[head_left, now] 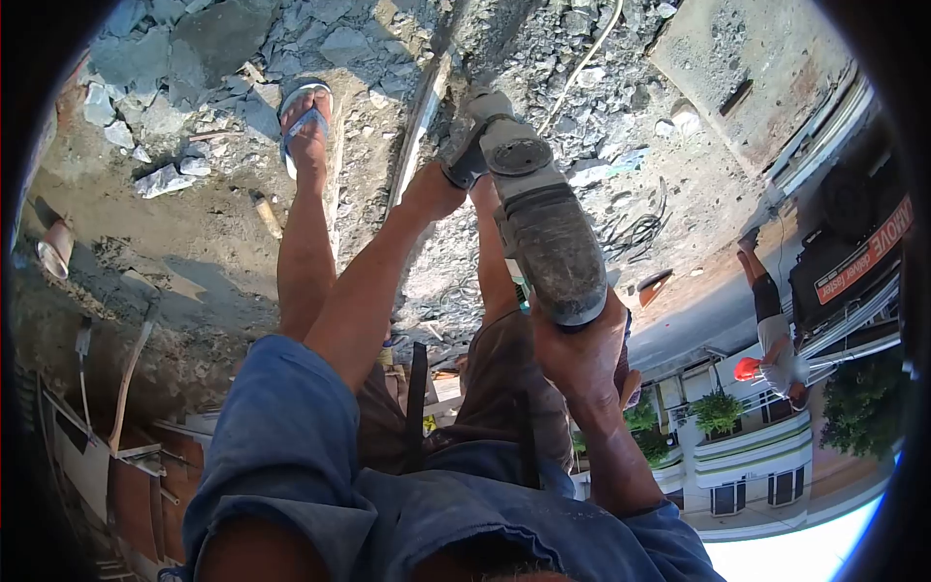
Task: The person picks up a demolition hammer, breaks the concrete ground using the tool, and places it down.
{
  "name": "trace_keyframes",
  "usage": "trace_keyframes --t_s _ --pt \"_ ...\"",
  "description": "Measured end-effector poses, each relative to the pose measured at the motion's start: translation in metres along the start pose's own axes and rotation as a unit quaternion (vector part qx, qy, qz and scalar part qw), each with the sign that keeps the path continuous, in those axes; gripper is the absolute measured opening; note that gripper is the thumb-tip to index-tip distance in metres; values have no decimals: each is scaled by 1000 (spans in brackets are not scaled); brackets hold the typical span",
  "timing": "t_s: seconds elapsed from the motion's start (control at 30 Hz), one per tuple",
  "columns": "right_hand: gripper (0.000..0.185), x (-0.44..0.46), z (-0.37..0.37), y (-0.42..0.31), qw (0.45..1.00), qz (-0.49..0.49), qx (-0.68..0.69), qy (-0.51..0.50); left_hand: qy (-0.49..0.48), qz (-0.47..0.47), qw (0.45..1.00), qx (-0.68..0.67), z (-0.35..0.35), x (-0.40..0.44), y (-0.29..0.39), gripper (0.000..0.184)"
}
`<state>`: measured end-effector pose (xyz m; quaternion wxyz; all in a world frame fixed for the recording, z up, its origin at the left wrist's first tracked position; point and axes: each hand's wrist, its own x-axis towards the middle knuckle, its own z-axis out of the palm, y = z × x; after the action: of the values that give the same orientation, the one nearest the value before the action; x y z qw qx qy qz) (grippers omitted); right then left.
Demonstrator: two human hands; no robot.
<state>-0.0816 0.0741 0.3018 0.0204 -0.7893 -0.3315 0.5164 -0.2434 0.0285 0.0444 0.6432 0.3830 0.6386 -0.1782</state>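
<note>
Broken concrete [218,44] and dirt ground [107,160] lie sunlit beside a paved road [690,325], near a pale building [756,493] (greenery [718,414] on its balcony [752,457]).

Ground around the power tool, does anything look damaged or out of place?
Yes. Jagged slabs lie broken up near the tool. A container seems tipped on its side rather than standing, and dark cable sprawls in a loose tangle instead of a neat coil.
</note>
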Motion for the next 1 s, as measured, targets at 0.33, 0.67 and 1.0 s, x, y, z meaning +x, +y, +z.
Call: trace_keyframes --t_s 0.33,0.67,1.0 --pt "26 15 -6 -6 999 -24 -32 1 -13 36 999 -19 -2 7 2 34" --pt "21 30 -32 12 997 -26 -66 5 -28 31 996 -78 24 21 3 37" --pt "18 33 -36 21 999 -23 -29 8 -9 38 999 -27 27 24 0 28"
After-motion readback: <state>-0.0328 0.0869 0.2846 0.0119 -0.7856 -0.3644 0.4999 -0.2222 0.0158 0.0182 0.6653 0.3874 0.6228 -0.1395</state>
